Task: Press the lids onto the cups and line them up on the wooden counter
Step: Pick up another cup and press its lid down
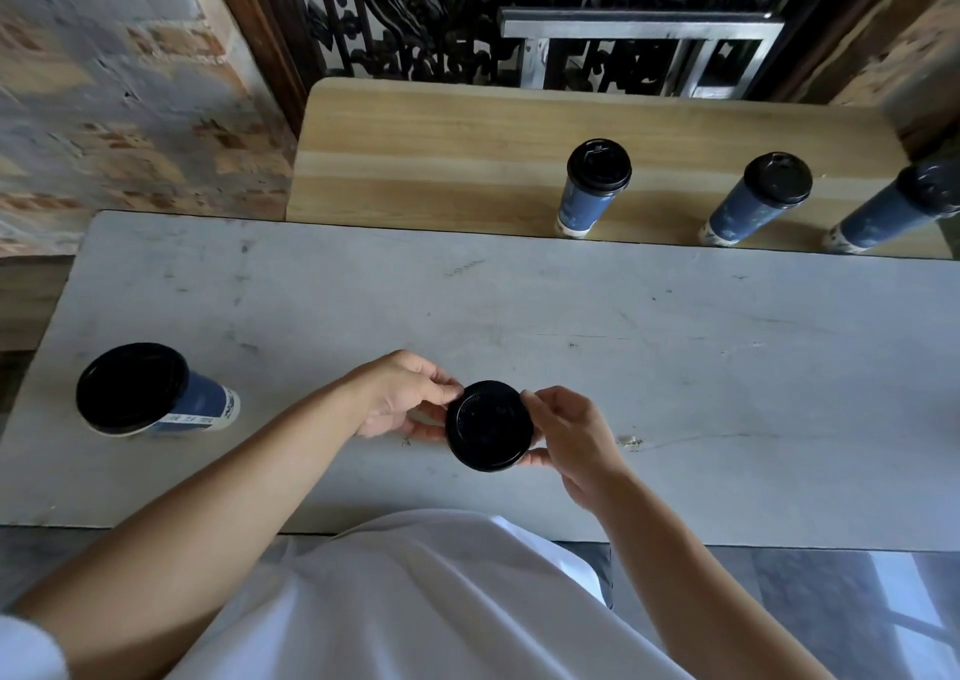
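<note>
A black lid [489, 425] sits over a cup at the near middle of the grey table [675, 367]; the cup under it is hidden from above. My left hand [402, 393] pinches the lid's left rim and my right hand [569, 432] grips its right rim. Three blue cups with black lids stand in a row on the wooden counter [441, 159]: one [592, 188] in the middle, one [756, 198] to its right, one [893, 209] at the frame's right edge. Another lidded blue cup [150, 391] stands on the grey table at the left.
A brick wall [119, 86] rises at the left. Behind the wooden counter stand a dark ornate metal grille [415, 19] and a metal frame [639, 29]. The wooden counter's left half is bare wood.
</note>
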Action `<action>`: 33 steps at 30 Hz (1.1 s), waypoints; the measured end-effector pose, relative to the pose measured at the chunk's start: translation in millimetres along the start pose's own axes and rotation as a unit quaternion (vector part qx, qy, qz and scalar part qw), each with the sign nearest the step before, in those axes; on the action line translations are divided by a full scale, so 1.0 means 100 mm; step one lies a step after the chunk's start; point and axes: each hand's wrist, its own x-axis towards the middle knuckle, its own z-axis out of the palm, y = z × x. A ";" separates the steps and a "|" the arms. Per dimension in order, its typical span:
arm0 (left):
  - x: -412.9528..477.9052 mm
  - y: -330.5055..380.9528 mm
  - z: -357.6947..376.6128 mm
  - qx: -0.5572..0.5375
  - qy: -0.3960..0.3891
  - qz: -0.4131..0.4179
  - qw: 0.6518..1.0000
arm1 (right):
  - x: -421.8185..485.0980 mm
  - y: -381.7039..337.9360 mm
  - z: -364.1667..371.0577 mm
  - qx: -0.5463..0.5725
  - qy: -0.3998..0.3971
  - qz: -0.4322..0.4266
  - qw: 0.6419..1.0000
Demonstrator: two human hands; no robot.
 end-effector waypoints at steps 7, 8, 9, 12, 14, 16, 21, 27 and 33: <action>0.07 -0.02 -0.05 -0.027 -0.045 -0.013 0.999 | 0.02 -0.09 -0.01 0.011 -0.053 0.042 0.998; 0.08 -0.03 -0.05 -0.018 -0.043 -0.004 0.999 | 0.03 -0.10 -0.01 0.009 -0.057 0.044 0.997; 0.08 -0.03 -0.04 -0.009 -0.042 0.006 0.999 | 0.03 -0.10 -0.02 0.008 -0.062 0.047 0.997; 0.08 -0.06 -0.02 -0.001 -0.041 0.025 0.999 | 0.02 -0.11 0.00 0.008 -0.065 0.050 0.997; 0.08 -0.07 -0.02 -0.011 -0.045 0.032 0.998 | 0.02 -0.12 0.01 0.008 -0.060 0.052 0.997; 0.08 -0.07 -0.03 -0.021 -0.052 0.034 0.998 | 0.03 -0.13 0.00 0.011 -0.056 0.059 0.997; 0.07 -0.16 -0.03 -0.071 -0.064 0.017 0.995 | -0.01 -0.13 -0.02 0.010 -0.040 0.067 0.997; 0.02 -0.26 0.05 -0.109 -0.049 0.018 0.993 | -0.02 -0.10 -0.02 0.025 -0.017 0.064 0.997; -0.11 -0.30 0.11 -0.110 0.020 0.024 0.993 | 0.03 -0.14 -0.07 -0.018 -0.068 0.052 0.996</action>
